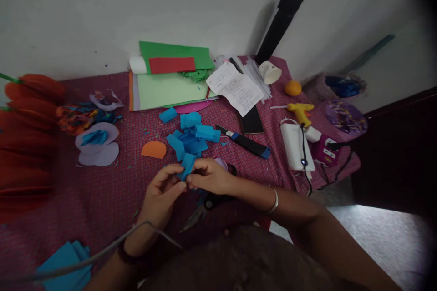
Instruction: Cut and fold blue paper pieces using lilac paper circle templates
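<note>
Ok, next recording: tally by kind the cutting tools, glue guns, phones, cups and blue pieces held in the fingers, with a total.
Cutting tools, the scissors and the knife: 2
Glue gun: 1
Phone: 1
Cup: 1
Blue piece held in the fingers: 1
Total: 6

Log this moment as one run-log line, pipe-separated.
hands: left hand and right hand both holding blue paper piece | beyond: loose blue paper pieces, utility knife | nearer body: scissors
</note>
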{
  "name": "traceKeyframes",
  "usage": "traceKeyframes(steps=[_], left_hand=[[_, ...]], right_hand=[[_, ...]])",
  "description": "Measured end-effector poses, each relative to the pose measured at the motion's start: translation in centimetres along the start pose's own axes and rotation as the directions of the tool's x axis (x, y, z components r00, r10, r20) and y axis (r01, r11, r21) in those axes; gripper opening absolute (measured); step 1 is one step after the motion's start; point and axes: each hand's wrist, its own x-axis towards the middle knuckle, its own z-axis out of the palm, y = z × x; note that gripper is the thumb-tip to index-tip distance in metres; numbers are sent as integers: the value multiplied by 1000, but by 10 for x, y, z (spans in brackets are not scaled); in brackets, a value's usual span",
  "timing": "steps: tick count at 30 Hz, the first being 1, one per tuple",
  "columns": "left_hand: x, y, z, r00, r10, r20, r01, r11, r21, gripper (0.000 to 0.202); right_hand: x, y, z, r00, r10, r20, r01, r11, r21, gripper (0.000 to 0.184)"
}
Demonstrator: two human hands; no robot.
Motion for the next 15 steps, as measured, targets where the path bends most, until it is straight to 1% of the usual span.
traceKeyframes(steps=[4, 8, 10, 12, 13, 15], left_hand=[[-1, -2, 0, 999, 7, -48, -5, 999, 37, 27], [-1, 0, 1, 999, -26, -40, 26, 1000, -6, 21], [0, 0, 0, 998, -38, -42, 39, 999, 16, 16], [1, 0, -1, 998, 13, -58, -6, 992, 124, 12], [1, 0, -3, 996, 65, -62, -51, 977, 209, 11], [1, 1, -5, 982, 181, -56, -148, 917, 371, 8]], right_hand=[[0, 1, 0, 1000, -9, -2, 9, 1000, -16, 11], [1, 3, 0, 999, -39, 8, 39, 999, -9, 13], [1, 2, 0, 998, -53, 17, 53, 999, -8, 13], [0, 1, 0, 998, -61, 18, 62, 998, -34, 14], [-1, 0, 0, 998, -63, 16, 64, 996, -57, 15], [-2, -3, 0, 997, -67, 24, 69, 992, -102, 18]])
